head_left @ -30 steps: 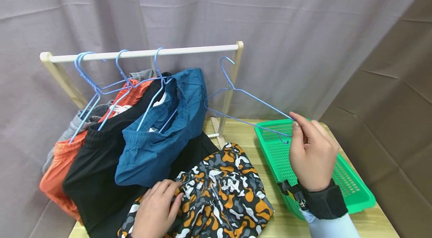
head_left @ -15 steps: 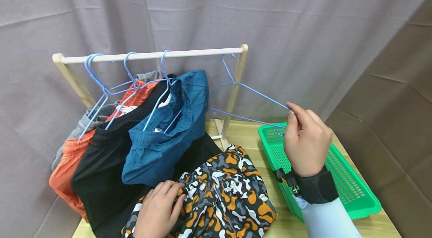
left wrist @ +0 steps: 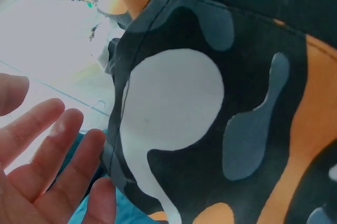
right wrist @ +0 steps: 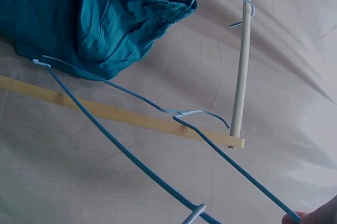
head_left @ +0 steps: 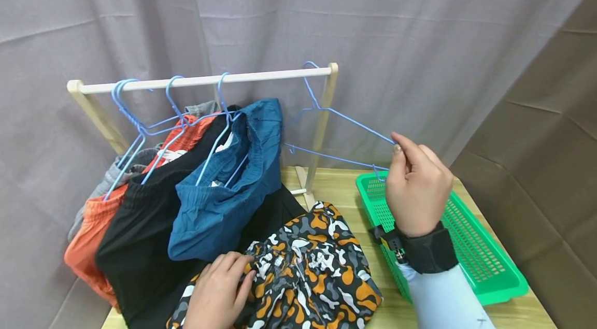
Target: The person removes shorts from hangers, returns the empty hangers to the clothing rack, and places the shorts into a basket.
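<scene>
Beyond the left hand (head_left: 219,290), blue elastic-waisted shorts (head_left: 224,215) hang from the white rail (head_left: 270,76). That hand's fingers lie relaxed at the edge of the camouflage-print garment (head_left: 322,267), which spreads to their right on the bench (head_left: 336,189); they grip nothing I can see. Farther right, the blue wire hanger (head_left: 356,123) stretches left and away from the right hand (head_left: 420,184), its hook up at the rail's end, though I can't tell whether it bears there. The right fingers, much the nearer, pinch its shoulder, forearm reaching forward over the green basket (head_left: 503,292).
</scene>
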Demonstrator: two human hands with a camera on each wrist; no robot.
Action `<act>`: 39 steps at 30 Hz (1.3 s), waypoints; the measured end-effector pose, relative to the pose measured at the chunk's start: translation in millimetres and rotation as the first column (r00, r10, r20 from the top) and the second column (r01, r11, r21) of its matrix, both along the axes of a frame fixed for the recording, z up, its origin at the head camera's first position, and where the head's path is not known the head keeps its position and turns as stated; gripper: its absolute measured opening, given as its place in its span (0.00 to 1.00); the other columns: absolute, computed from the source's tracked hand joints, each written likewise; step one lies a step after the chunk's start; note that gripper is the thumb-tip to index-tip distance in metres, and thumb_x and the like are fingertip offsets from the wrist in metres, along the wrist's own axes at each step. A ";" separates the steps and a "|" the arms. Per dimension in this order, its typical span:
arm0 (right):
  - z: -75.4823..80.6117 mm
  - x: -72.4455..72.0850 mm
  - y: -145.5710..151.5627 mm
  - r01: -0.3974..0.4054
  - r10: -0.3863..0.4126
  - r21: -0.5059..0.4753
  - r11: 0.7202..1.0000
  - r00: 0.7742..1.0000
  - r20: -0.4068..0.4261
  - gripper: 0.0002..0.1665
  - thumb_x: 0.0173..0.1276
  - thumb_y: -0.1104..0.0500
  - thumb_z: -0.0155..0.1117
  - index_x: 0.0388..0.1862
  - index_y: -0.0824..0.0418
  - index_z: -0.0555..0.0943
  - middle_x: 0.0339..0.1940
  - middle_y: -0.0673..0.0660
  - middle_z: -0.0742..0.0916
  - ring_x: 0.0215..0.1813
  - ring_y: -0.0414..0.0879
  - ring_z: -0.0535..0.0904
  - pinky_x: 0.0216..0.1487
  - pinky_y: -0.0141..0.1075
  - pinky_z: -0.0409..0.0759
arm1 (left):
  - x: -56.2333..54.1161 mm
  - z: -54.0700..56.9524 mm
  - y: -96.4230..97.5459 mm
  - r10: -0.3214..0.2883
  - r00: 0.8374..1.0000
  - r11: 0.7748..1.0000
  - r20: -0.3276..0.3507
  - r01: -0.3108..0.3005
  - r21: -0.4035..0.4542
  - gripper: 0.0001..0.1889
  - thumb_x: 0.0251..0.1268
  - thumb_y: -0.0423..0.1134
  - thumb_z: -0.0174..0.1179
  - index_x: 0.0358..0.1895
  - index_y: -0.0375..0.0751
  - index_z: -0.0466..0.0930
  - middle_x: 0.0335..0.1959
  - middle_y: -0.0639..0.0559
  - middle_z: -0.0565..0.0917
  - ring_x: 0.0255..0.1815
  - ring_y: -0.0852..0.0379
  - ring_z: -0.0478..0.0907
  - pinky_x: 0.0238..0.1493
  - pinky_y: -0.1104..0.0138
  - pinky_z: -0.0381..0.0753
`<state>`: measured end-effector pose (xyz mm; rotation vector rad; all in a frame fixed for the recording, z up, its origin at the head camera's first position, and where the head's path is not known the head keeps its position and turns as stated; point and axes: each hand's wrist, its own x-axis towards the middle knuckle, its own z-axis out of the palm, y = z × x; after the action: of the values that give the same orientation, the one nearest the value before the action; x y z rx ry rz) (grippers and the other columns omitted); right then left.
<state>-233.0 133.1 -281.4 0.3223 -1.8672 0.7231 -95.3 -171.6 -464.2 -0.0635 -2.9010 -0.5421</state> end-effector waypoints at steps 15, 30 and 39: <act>-15.0 7.7 0.4 -0.016 0.016 -0.029 0.999 1.000 -0.026 0.14 0.82 0.67 0.62 0.57 0.68 0.91 0.18 0.57 0.71 0.24 0.42 0.57 0.29 0.35 0.49 | -1.0 -5.6 3.3 -0.025 1.000 1.000 0.007 0.025 -0.005 0.13 0.73 0.50 0.75 0.53 0.51 0.90 0.45 0.61 0.84 0.47 0.57 0.82 0.52 0.49 0.87; -43.0 14.4 9.5 -0.035 0.033 -0.076 0.997 0.999 -0.023 0.13 0.81 0.67 0.65 0.58 0.68 0.91 0.18 0.55 0.71 0.24 0.40 0.57 0.29 0.33 0.49 | -1.4 -1.8 7.0 -0.041 0.999 0.999 0.011 0.041 -0.012 0.13 0.74 0.50 0.73 0.53 0.51 0.90 0.46 0.60 0.84 0.48 0.56 0.82 0.52 0.49 0.87; -54.7 14.8 11.5 -0.142 0.140 -0.132 0.981 0.990 -0.022 0.16 0.80 0.70 0.65 0.61 0.65 0.91 0.22 0.58 0.83 0.25 0.46 0.76 0.27 0.29 0.52 | -2.4 3.6 5.5 0.000 1.000 1.000 -0.016 0.000 -0.018 0.12 0.72 0.50 0.75 0.53 0.53 0.90 0.46 0.62 0.84 0.48 0.57 0.81 0.51 0.50 0.85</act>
<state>-218.3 144.5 -336.1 0.3746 -1.7868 0.9361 -97.7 -166.1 -460.6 -0.0701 -2.8903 -0.5135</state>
